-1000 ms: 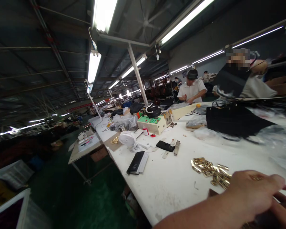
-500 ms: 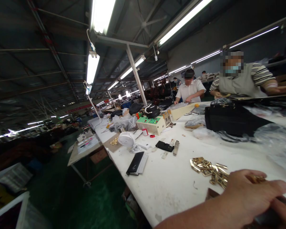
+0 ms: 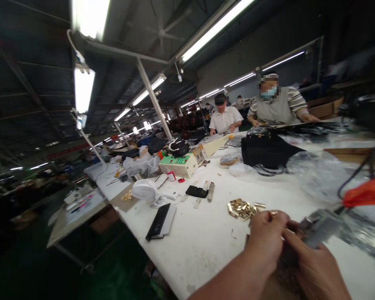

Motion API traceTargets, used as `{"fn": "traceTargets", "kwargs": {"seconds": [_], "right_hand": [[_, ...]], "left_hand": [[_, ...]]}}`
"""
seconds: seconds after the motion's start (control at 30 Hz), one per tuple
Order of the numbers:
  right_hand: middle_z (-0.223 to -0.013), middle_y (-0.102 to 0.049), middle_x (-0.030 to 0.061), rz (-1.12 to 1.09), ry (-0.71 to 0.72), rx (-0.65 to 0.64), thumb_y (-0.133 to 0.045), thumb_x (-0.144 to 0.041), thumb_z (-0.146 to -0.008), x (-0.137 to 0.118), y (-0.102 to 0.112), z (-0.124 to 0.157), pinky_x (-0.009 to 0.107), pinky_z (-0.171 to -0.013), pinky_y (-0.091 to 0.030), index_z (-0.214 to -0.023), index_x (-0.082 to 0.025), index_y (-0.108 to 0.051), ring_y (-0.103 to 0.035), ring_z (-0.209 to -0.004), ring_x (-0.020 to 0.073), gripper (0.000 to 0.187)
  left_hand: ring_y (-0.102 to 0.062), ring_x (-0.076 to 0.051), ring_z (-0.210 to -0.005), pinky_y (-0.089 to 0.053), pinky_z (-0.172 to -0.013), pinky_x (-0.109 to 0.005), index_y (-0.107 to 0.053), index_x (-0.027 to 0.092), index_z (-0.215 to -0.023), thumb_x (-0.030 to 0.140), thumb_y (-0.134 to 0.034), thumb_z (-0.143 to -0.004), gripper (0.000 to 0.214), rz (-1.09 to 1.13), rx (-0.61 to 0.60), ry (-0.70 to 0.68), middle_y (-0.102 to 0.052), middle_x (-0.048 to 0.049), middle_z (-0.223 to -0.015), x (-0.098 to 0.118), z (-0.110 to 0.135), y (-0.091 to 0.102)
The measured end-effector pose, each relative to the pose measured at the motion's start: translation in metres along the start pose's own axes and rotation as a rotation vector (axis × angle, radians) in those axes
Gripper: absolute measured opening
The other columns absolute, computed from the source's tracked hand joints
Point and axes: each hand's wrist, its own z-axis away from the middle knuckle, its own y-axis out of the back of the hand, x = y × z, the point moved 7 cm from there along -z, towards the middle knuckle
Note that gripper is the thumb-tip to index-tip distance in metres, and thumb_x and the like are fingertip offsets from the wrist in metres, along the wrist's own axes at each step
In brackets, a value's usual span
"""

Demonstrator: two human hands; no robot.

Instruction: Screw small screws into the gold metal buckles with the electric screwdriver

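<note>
My left hand (image 3: pixel 265 241) is closed, fingertips pinched over a dark piece I cannot make out, low at the table's near edge. My right hand (image 3: pixel 315 271) lies beside it, fingers curled; a grey metal tool (image 3: pixel 320 227) shows just above it, and whether the hand grips it is unclear. A small heap of gold metal fittings (image 3: pixel 242 208) lies on the white table (image 3: pixel 206 246) just beyond my left hand.
Further along are a black wallet-like case (image 3: pixel 161 223), a white fan (image 3: pixel 143 189), a cream control box (image 3: pixel 179 164), a black bag (image 3: pixel 267 150), clear plastic wrap (image 3: pixel 318 175) and an orange piece (image 3: pixel 367 193). Two people work across the table. Green floor lies left.
The view has swung right and down. Both my hands now show near the centre bottom, closed together. The tool, orange piece and more plastic wrap have come into sight.
</note>
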Motion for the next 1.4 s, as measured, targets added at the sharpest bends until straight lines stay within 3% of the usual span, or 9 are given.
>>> {"fn": "traceTargets", "kwargs": {"seconds": [0.07,0.17,0.3,0.4,0.53,0.73,1.4], "right_hand": [[-0.093,-0.075,0.0066,-0.023,-0.039,-0.015,-0.096,-0.036,-0.057,-0.006,-0.011,0.003,0.025,-0.054,-0.055,-0.103,-0.014,-0.075,-0.067,-0.068,0.0192,0.055],[-0.069,-0.065,-0.0011,-0.149,0.036,-0.036,-0.095,-0.036,-0.059,-0.024,-0.021,0.003,0.019,-0.052,-0.049,-0.090,-0.015,-0.072,-0.056,-0.059,0.0116,0.044],[-0.063,-0.057,-0.0049,-0.346,0.080,-0.010,-0.090,-0.038,-0.069,-0.044,-0.018,0.001,0.021,-0.054,-0.049,-0.084,-0.019,-0.064,-0.055,-0.057,0.0115,0.036],[-0.063,-0.048,-0.0076,-0.509,0.076,-0.023,-0.088,-0.037,-0.072,-0.054,-0.015,0.002,0.022,-0.055,-0.050,-0.079,-0.020,-0.057,-0.050,-0.055,0.0096,0.036],[-0.066,-0.042,-0.0080,-0.621,0.068,-0.062,-0.087,-0.040,-0.074,-0.060,-0.017,0.003,0.019,-0.050,-0.043,-0.077,-0.021,-0.053,-0.043,-0.053,0.0072,0.039],[-0.066,-0.042,-0.0078,-0.577,0.134,-0.046,-0.086,-0.042,-0.075,-0.065,-0.018,0.005,0.021,-0.049,-0.039,-0.076,-0.021,-0.050,-0.041,-0.053,0.0074,0.041],[-0.065,-0.044,-0.0074,-0.540,0.183,-0.031,-0.082,-0.039,-0.080,-0.065,-0.018,0.008,0.021,-0.048,-0.038,-0.073,-0.021,-0.049,-0.042,-0.051,0.0076,0.039]], "left_hand": [[-0.072,-0.026,-0.080,-0.050,-0.067,-0.033,-0.073,0.012,-0.094,0.058,-0.078,-0.073,0.051,-0.012,-0.030,0.011,-0.078,-0.0150,-0.092,0.007,0.003,0.006],[-0.074,-0.031,-0.096,-0.054,-0.084,-0.038,-0.071,0.010,-0.095,0.059,-0.078,-0.077,0.052,0.074,-0.056,-0.025,-0.077,-0.0202,-0.105,0.017,0.007,0.025],[-0.075,-0.033,-0.098,-0.055,-0.092,-0.046,-0.067,0.012,-0.102,0.050,-0.077,-0.084,0.043,0.103,-0.028,0.060,-0.077,-0.0203,-0.110,0.008,0.016,0.057],[-0.075,-0.034,-0.103,-0.054,-0.096,-0.047,-0.067,0.012,-0.102,0.044,-0.074,-0.088,0.036,0.128,-0.030,0.108,-0.077,-0.0192,-0.110,-0.004,0.027,0.068],[-0.075,-0.030,-0.102,-0.055,-0.096,-0.045,-0.067,0.013,-0.100,0.039,-0.072,-0.090,0.028,0.189,-0.073,0.178,-0.077,-0.0179,-0.110,-0.020,0.040,0.061],[-0.074,-0.030,-0.102,-0.056,-0.093,-0.043,-0.068,0.013,-0.101,0.037,-0.069,-0.093,0.025,0.224,-0.114,0.209,-0.077,-0.0157,-0.107,-0.033,0.046,0.044],[-0.075,-0.028,-0.100,-0.056,-0.094,-0.043,-0.068,0.014,-0.099,0.035,-0.072,-0.090,0.023,0.272,-0.096,0.218,-0.078,-0.0145,-0.104,-0.036,0.049,0.043]]}}
